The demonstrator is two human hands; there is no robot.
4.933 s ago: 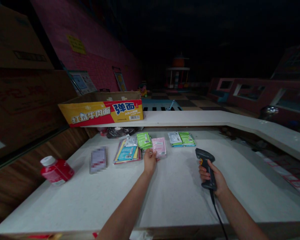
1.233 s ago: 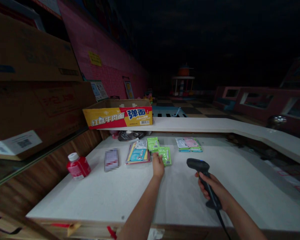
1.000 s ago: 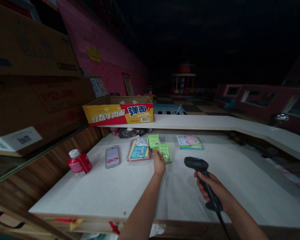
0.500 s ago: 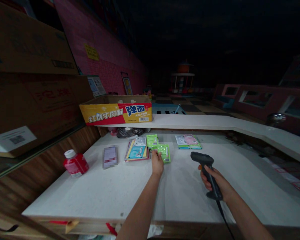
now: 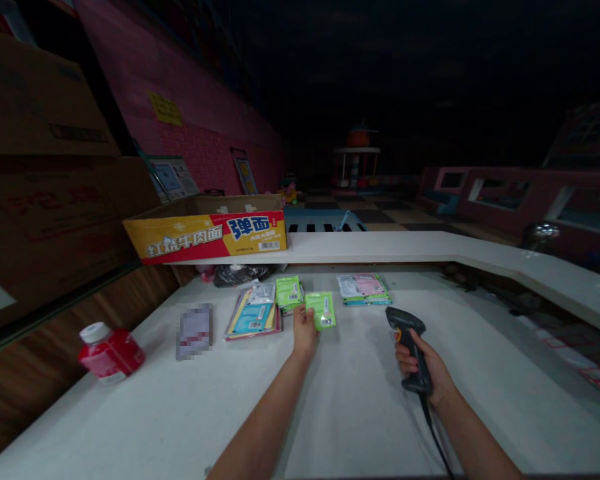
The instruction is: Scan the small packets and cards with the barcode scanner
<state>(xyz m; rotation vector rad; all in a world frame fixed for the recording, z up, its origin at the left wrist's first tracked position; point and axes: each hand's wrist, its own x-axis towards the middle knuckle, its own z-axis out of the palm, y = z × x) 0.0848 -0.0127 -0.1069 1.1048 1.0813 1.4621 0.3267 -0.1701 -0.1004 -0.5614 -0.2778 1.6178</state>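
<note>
My left hand (image 5: 305, 331) pinches the left edge of a flat green packet (image 5: 322, 311), low over the white counter. Just left of it lie another green packet (image 5: 287, 291) and a pile of flat packets topped by a blue one (image 5: 251, 319). A black barcode scanner (image 5: 414, 347) with a cable is wrapped in my right hand (image 5: 425, 363), its head pointing left. Farther back, between the two hands, rests a stack of packets with a pink and white top (image 5: 364, 285).
A red bottle with a white cap (image 5: 111, 353) and a blurred card-like item (image 5: 195, 331) stand on the left of the counter (image 5: 355, 393). A yellow and red carton (image 5: 210, 232) sits on the raised ledge (image 5: 380, 245). Brown boxes (image 5: 55, 200) are stacked at left.
The green packet in my left hand has come slightly apart from the other green one. My view has shifted, so the bottle and carton appear farther left. The scanner stays in my right hand.
</note>
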